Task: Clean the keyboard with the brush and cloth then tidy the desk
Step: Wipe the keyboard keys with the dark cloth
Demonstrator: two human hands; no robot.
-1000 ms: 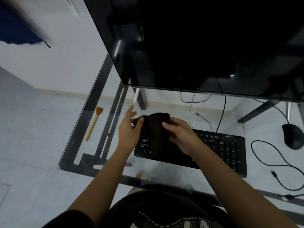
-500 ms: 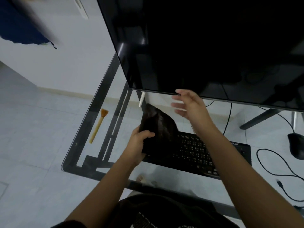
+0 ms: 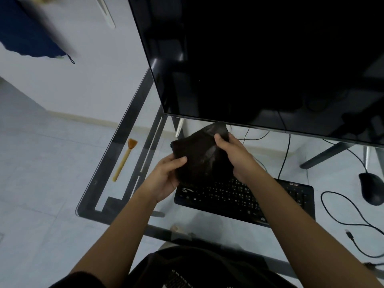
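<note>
Black cloth (image 3: 202,156) is gripped by both hands above the keyboard's (image 3: 245,199) left end: left hand (image 3: 164,176) closed on its lower left edge, right hand (image 3: 233,154) closed on its top right; brush (image 3: 124,161) is left lying well apart on the glass desk (image 3: 116,146), near the left edge. Risk judged: the monitor's (image 3: 259,59) lower edge is just above the cloth (little headroom), so it could be knocked if the cloth is lifted or shaken out; loose cable (image 3: 342,210) and mouse (image 3: 373,188) crowd the right, so open room is seen mainly on bare glass left of the keyboard.
</note>
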